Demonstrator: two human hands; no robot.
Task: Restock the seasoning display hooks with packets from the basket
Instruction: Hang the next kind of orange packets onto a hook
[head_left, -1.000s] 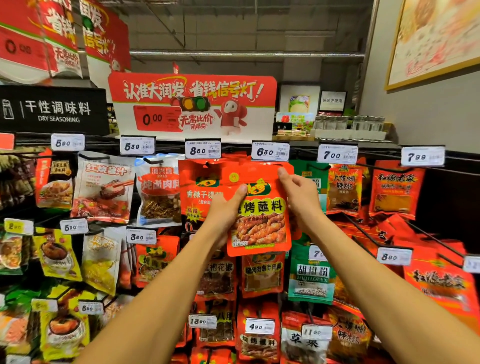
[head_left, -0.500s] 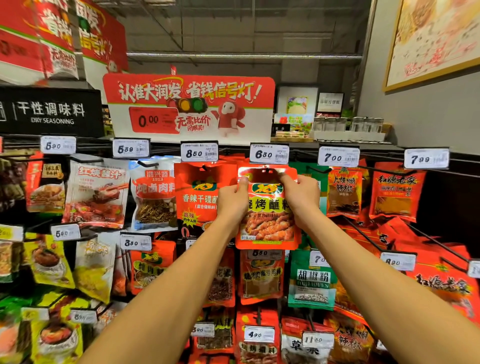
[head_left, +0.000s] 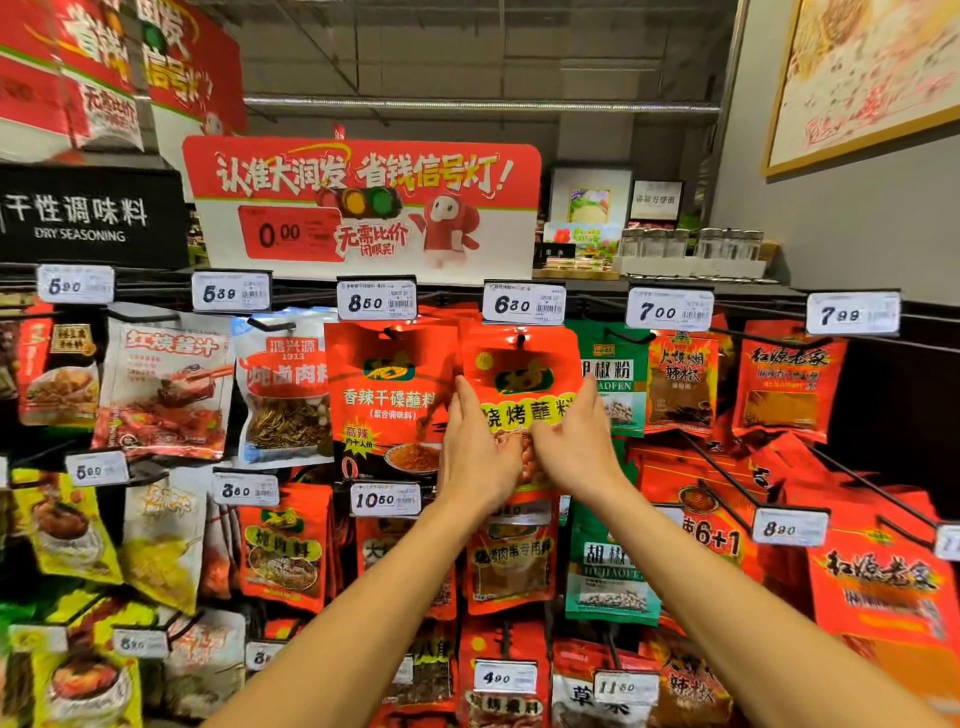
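Hanging a red packet (head_left: 519, 374) on the hook (head_left: 521, 340) under the 6.80 tag (head_left: 523, 304), top row. Pressing its lower half with both hands side by side: left hand (head_left: 475, 457) and right hand (head_left: 576, 449), fingers fairly straight, probably flat against it rather than pinching. Pushing it squarely back along the prong, keeping the hole centred, avoiding snagging neighbouring packs. Basket not in view.
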